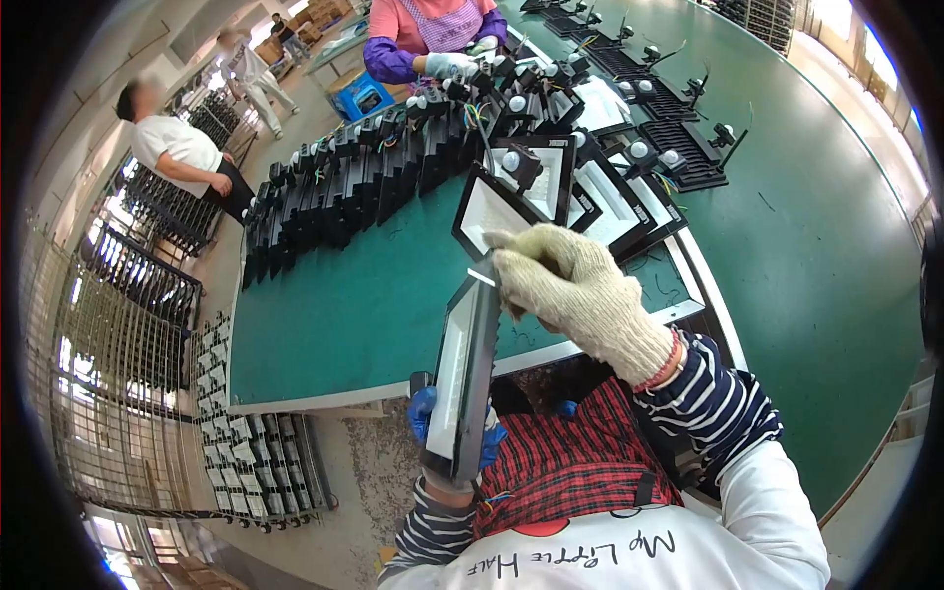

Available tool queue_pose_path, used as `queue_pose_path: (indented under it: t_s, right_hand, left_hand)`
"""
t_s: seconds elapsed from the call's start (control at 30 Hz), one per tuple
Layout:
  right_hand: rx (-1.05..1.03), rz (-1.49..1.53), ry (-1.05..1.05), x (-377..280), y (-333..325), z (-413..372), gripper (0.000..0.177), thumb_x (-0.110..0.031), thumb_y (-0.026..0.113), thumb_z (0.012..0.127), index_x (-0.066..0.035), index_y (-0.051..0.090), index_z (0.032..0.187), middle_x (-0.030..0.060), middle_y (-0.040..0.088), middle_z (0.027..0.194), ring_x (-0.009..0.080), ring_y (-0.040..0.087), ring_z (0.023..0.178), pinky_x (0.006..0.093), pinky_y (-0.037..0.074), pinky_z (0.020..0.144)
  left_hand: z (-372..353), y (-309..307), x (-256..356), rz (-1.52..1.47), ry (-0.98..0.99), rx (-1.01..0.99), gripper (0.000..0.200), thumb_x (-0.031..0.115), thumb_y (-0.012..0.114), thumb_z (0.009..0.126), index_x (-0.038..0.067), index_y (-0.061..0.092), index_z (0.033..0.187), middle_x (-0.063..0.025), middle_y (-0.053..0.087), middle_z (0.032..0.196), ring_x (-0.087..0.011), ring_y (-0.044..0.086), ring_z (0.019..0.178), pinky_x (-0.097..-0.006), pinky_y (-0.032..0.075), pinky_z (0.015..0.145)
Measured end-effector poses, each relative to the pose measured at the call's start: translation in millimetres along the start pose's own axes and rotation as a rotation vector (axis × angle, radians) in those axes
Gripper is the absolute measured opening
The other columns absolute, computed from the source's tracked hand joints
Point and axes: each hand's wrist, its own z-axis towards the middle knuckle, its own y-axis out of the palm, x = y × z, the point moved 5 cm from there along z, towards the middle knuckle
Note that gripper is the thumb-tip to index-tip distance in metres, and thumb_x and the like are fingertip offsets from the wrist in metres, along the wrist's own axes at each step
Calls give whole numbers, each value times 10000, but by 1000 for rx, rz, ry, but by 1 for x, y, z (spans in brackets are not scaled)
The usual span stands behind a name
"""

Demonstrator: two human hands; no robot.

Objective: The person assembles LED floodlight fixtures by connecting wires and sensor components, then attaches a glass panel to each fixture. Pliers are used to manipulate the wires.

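A black-framed LED floodlight (478, 359) with a pale front panel is held upright and slightly tilted in front of my body. My left hand (423, 413), in a blue glove, wraps around its lower end from behind, so part of the hand is hidden. At its top corner, my right hand (580, 290) in a cream knitted glove has thumb and fingers closed on the edge. Just beyond that hand, more floodlights (615, 211) with white round sensors lie piled on the green worktable (364, 324).
A long row of black floodlights (344, 187) stands along the table's far side. Across it, a co-worker's gloved hands (452, 65) are among lamps. More lamps lie on the right green surface (787, 246). Wire racks (123, 383) stand left; a person (177, 147) is beside them.
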Motion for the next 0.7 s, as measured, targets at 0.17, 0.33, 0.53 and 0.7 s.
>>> queue_pose_path:
  t_s: [0.17, 0.33, 0.53, 0.7]
  right_hand:
    - [-135, 3, -41, 11, 23, -26, 218, -247, 671, 978, -33, 683, 941, 12, 677, 770, 42, 595, 653, 207, 489, 561]
    - [-403, -216, -321, -3, 54, -72, 263, -196, 720, 929, -15, 699, 1120, 105, 709, 791, 196, 700, 694, 285, 545, 623]
    - [-86, 48, -98, 10, 13, -61, 202, -86, 668, 941, 23, 675, 1111, 170, 705, 1161, 100, 661, 820, 251, 569, 735]
    - [330, -154, -208, 51, -21, -66, 304, -125, 671, 945, 72, 606, 1166, 245, 604, 1337, 161, 666, 962, 299, 557, 844]
  left_hand:
    - [12, -11, 15, 73, 80, 30, 638, 426, 546, 922, -53, 507, 1341, -253, 693, 1032, -372, 723, 793, -473, 629, 656]
    - [22, -29, 30, 154, 98, 110, 584, 426, 539, 946, -24, 544, 1318, -190, 680, 1005, -297, 684, 815, -450, 595, 714]
    - [9, 0, 41, 453, 357, 73, 510, 328, 568, 938, -47, 566, 1285, -206, 655, 1202, -312, 667, 1069, -479, 556, 929]
    - [0, -10, 41, 636, 703, 127, 390, 159, 530, 985, -43, 541, 1319, -209, 572, 1353, -339, 580, 1235, -510, 487, 1072]
